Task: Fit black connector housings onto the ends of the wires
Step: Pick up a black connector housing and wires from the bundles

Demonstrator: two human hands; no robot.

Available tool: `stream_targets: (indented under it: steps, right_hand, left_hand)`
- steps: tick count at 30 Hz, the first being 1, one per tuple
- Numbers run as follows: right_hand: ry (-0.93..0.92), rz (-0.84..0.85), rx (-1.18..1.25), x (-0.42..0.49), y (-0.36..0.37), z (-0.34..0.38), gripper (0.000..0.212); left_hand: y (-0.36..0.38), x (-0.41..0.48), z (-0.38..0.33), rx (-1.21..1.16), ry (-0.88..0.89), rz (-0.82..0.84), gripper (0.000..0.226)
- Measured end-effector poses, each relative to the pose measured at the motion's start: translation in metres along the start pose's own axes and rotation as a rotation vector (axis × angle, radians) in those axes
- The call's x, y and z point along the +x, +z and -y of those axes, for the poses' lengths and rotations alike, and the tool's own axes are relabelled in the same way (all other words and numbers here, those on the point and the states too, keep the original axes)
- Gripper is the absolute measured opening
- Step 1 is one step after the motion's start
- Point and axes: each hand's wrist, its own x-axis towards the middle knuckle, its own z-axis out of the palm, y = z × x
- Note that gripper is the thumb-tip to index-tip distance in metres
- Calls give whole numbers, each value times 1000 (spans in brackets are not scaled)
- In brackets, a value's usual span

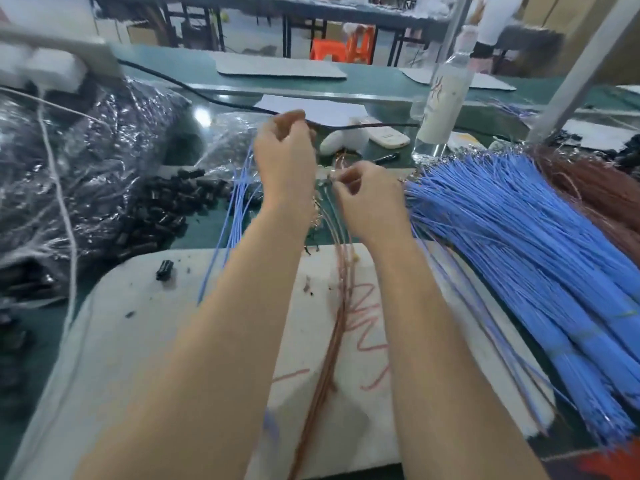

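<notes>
We see right hand [370, 199] pinching tips of thin brown wires [343, 271]; left hand [284, 161] curled (contents hidden, cannot tell). Heap of small black plastic connector housings [162, 209] lies left, thick blue wire bundle [519, 237] right, unfitted: we judge most remains.

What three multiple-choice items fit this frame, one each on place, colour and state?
1. The blue wire bundle lies: A) on the person's right B) on the person's left C) on the far bench.
2. The wires running down the middle of the white pad are: A) green B) brownish-pink C) yellow.
3. The right hand: A) lies flat B) pinches wire ends C) holds a bottle.
Key: A, it fans out beyond the right hand; B, their tint shows against the pad; B, its fingertips close on the ends.
</notes>
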Motion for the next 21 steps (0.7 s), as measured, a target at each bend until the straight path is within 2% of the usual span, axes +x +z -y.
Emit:
stream_targets:
  steps: [5,9,11,14,19,21]
  right_hand:
    - [-162,275,92,-12,71,71,16]
    - [-273,461,-94,-22,117,101,37]
    - [-311,480,-219,-26,135,108,40]
    - [-305,433,-272,-28,150,111,33]
    - [-312,380,-231,-23,149,98,23]
    - [-281,359,-98,-21,142,91,21]
  left_hand:
    - [-86,28,-51,-141,108,-263,17]
    - [-138,36,-67,-164,58,-370,17]
    - [-154,36,-68,-165,31,-392,19]
    - [-163,36,-63,-140,-1,-400,24]
    - [-151,32,-44,-16,-95,-323,23]
    - [-144,29,-35,75,-83,-271,14]
